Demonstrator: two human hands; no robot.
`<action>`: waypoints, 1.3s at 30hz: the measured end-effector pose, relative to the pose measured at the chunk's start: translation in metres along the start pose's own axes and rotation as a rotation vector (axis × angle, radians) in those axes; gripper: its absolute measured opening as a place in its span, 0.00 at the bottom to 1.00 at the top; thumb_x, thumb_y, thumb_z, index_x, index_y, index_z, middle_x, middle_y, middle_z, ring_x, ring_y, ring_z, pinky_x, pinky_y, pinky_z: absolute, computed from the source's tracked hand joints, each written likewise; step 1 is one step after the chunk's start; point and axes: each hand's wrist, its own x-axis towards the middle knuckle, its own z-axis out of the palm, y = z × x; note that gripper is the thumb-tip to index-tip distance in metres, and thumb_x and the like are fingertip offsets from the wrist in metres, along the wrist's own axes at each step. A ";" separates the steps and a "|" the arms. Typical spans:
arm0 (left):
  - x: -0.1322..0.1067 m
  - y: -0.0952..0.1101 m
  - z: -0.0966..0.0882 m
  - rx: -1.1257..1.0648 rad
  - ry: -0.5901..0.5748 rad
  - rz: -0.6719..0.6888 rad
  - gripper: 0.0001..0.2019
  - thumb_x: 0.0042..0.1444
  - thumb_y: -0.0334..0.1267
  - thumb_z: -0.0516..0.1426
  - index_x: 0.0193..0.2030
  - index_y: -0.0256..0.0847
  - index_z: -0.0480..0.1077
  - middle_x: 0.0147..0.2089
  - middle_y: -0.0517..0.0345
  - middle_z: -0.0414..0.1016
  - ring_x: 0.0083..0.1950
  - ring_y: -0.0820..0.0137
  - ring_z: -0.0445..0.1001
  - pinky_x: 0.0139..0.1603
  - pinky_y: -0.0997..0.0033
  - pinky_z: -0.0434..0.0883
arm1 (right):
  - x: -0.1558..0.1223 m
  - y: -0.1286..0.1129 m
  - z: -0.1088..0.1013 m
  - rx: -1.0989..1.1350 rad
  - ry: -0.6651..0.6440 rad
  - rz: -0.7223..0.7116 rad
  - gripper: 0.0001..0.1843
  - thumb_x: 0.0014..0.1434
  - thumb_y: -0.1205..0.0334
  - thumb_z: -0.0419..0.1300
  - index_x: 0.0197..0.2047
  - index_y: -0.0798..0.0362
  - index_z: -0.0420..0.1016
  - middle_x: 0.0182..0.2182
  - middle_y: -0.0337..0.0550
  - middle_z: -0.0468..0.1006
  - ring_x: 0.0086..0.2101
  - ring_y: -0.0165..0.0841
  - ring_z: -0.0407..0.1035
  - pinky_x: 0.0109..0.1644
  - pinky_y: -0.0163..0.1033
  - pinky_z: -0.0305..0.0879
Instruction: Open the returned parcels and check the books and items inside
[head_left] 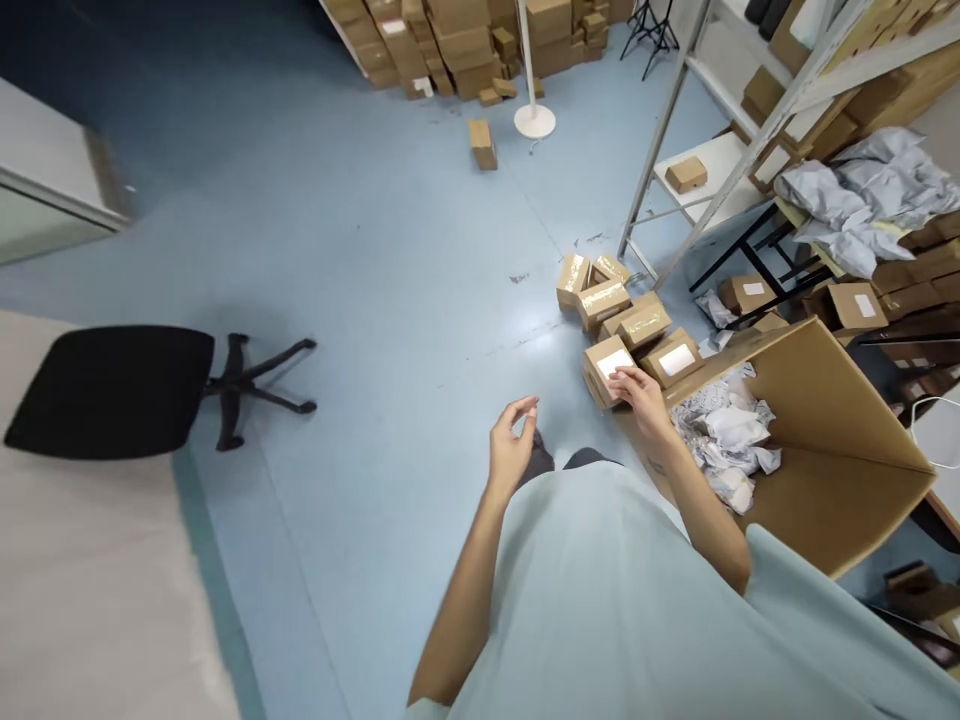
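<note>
My left hand (pixel 511 446) is in front of my body over the blue floor, fingers curved and the thumb a little apart from them. Nothing shows in it. To its right, my right hand (pixel 643 402) has its fingers loosely stretched out, with no thing visible between them. In the picture it overlaps a small cardboard box (pixel 600 365) with a white label; whether it touches the box cannot be told. Several taped cardboard boxes (pixel 604 300) lie grouped on the floor just beyond. Beside my right forearm stands a large open carton (pixel 840 460) holding crumpled grey-white plastic mailing bags (pixel 731 430).
A black swivel chair (pixel 112 390) is on the left. Ahead are a white pole base (pixel 535 122), a lone small carton (pixel 483 145) and stacked cartons (pixel 457 45). On the right stand a metal shelf (pixel 667 140) and a stool piled with grey plastic bags (pixel 870 195).
</note>
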 end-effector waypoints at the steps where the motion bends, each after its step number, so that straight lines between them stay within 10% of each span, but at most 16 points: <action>1: 0.029 0.006 -0.009 0.007 -0.045 0.018 0.22 0.72 0.59 0.62 0.55 0.42 0.82 0.59 0.41 0.89 0.64 0.54 0.87 0.74 0.46 0.79 | 0.008 -0.004 0.011 0.017 0.045 0.004 0.30 0.50 0.36 0.82 0.46 0.47 0.86 0.47 0.47 0.91 0.43 0.39 0.85 0.52 0.45 0.79; 8: 0.232 0.034 -0.015 0.070 -0.326 0.081 0.16 0.73 0.50 0.61 0.57 0.42 0.81 0.60 0.42 0.89 0.64 0.56 0.87 0.74 0.47 0.79 | 0.081 -0.018 0.078 0.152 0.241 0.033 0.32 0.50 0.35 0.81 0.48 0.47 0.85 0.47 0.49 0.91 0.44 0.41 0.85 0.49 0.44 0.79; 18: 0.448 0.028 0.046 0.284 -0.559 -0.072 0.13 0.71 0.43 0.62 0.57 0.43 0.82 0.60 0.45 0.89 0.59 0.59 0.88 0.71 0.49 0.81 | 0.289 -0.020 0.122 0.333 0.393 0.201 0.35 0.46 0.35 0.82 0.50 0.47 0.83 0.47 0.49 0.90 0.41 0.40 0.83 0.47 0.46 0.78; 24: 0.565 0.001 0.123 0.414 -0.743 -0.153 0.14 0.69 0.38 0.61 0.58 0.43 0.82 0.60 0.45 0.89 0.59 0.58 0.88 0.68 0.52 0.81 | 0.385 -0.016 0.113 0.405 0.525 0.285 0.31 0.48 0.38 0.79 0.49 0.46 0.82 0.47 0.46 0.89 0.43 0.39 0.83 0.49 0.44 0.78; 32: 0.670 -0.135 0.240 0.587 -0.822 -0.384 0.12 0.64 0.37 0.66 0.53 0.39 0.81 0.51 0.45 0.89 0.53 0.58 0.87 0.67 0.52 0.81 | 0.473 0.096 0.105 0.484 0.839 0.552 0.25 0.47 0.44 0.78 0.44 0.46 0.80 0.37 0.39 0.86 0.41 0.38 0.82 0.51 0.45 0.78; 39: 0.700 -0.281 0.308 0.702 -0.909 -0.540 0.21 0.55 0.32 0.72 0.55 0.40 0.79 0.56 0.41 0.87 0.65 0.50 0.84 0.75 0.43 0.75 | 0.538 0.219 0.114 0.461 0.863 0.720 0.30 0.54 0.44 0.74 0.58 0.43 0.81 0.61 0.51 0.86 0.64 0.48 0.78 0.71 0.59 0.74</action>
